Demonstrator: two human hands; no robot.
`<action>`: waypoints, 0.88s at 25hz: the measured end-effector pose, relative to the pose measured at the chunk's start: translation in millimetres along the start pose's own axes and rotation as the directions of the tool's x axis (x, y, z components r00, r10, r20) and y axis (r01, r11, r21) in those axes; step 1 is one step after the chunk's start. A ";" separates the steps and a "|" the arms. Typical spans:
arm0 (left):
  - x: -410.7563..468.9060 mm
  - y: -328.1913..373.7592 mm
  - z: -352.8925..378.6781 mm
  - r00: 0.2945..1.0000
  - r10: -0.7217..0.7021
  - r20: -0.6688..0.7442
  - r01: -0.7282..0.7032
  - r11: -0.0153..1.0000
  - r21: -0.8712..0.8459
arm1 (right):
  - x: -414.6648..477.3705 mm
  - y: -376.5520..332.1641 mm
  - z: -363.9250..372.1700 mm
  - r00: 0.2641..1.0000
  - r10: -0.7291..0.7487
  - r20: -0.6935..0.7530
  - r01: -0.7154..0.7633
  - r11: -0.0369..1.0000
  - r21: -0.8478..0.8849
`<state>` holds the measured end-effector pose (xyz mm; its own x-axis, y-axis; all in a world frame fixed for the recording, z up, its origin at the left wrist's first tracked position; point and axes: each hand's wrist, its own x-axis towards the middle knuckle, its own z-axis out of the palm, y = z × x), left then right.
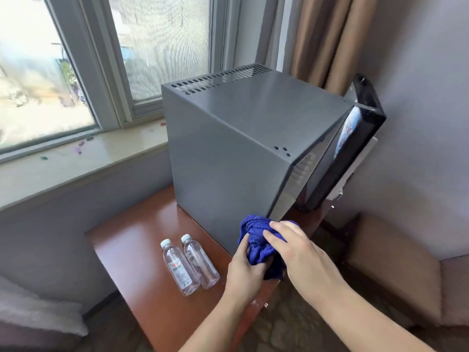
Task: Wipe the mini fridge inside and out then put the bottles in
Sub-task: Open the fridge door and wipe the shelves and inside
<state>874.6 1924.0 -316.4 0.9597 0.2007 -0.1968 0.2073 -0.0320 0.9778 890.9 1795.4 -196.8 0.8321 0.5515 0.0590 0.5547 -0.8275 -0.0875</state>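
Note:
A grey mini fridge [228, 148] stands on a reddish-brown table [132, 250], its black glossy door [355, 138] swung open to the right. Two clear plastic bottles [189, 262] with white caps lie side by side on the table, left of the fridge's near corner. A bunched blue cloth [256, 240] is at the fridge's lower front corner. My left hand [246, 273] grips the cloth from below and the left. My right hand [297, 252] holds it from the right, fingers laid over the top. The fridge's inside is mostly hidden.
A window with a pale stone sill [76, 161] runs along the left behind the table. Brown curtains [324, 39] hang behind the fridge. A tan upholstered seat [396, 270] is at the right, a white cushion [38, 311] at the lower left.

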 end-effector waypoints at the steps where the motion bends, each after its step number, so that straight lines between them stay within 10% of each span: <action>1: -4.1 4.1 2.2 1.000 0.012 0.000 -0.012 1.000 -0.009 | -3.4 -1.0 -4.6 1.000 0.004 -0.020 -0.004 1.000 -0.004; 22: 119.9 -7.0 -144.8 0.981 0.005 -0.194 -0.001 1.000 0.020 | 168.3 -83.3 35.9 0.981 -0.181 -0.065 0.177 0.982 -0.066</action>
<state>960.7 2090.1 -336.3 0.9055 0.3868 -0.1746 0.2103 -0.0514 0.9763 984.7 1960.9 -215.3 0.7161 0.6842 0.1379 0.6918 -0.7220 -0.0103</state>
